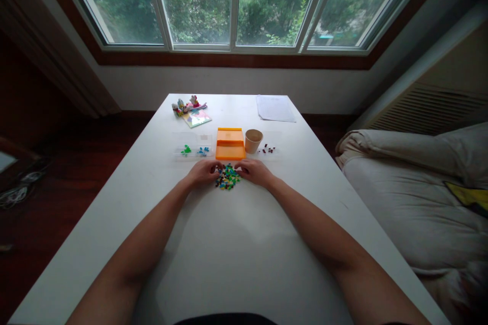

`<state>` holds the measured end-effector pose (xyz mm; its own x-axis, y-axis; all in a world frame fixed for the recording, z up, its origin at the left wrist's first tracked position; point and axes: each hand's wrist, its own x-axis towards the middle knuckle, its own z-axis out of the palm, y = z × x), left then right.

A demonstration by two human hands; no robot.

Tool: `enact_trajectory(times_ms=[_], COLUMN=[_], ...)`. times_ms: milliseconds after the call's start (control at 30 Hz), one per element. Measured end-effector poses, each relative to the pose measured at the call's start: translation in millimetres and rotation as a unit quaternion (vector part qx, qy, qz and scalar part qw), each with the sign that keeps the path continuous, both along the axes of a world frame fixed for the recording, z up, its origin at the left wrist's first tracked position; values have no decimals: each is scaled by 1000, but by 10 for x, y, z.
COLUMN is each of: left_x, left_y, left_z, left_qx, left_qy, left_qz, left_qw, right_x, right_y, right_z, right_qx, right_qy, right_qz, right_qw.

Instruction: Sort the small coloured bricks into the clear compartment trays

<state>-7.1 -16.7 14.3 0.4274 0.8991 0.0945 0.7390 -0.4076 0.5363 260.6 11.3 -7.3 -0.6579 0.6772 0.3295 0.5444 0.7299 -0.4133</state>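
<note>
A heap of tiny coloured toy bricks (227, 177), mostly green, blue, yellow and dark brown, lies on the white table between my hands. My left hand (205, 171) rests at the heap's left edge, fingers curled and tips drawn together among the pieces. On the opposite edge, my right hand (256, 170) has thumb and fingers pinched close together. Anything between either set of fingertips is too small to make out. Just beyond the heap stands an orange plastic tray (231, 151) with a raised ridge across it.
Left of the tray, a clear box (192, 139) holds green pieces (186, 150) and blue pieces (203, 151). To its right are a paper cup (253, 141) and dark brown pieces (268, 149) in another clear container. Farther back lie small figures (186, 105), a card (197, 118) and paper sheets (275, 108).
</note>
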Motion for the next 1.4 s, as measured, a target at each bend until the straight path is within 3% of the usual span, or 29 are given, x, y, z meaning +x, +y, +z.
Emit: enact_trajectory(times_ms=[467, 733, 933, 1067, 1200, 1400], left_x=[48, 25, 5, -93, -215, -250], left_y=[-16, 37, 106, 172, 245, 270], left_z=[-60, -118, -113, -91, -96, -136], left_qx=[29, 20, 70, 116, 117, 97], left_qy=[1, -77, -107, -87, -60, -12], left_qz=[38, 76, 154, 268, 366, 385], left_qw=[999, 994, 980, 952, 921, 918], right_x=[-19, -23, -36, -21, -7, 1], right_y=[-10, -5, 3, 3, 9, 13], right_z=[17, -17, -10, -10, -32, -49], right_qx=[-12, -11, -18, -29, -32, -13], right_qy=[-5, 4, 10, 30, 49, 67], right_qz=[13, -7, -11, -17, -27, -61], right_qw=[1000, 1000, 1000, 999, 998, 996])
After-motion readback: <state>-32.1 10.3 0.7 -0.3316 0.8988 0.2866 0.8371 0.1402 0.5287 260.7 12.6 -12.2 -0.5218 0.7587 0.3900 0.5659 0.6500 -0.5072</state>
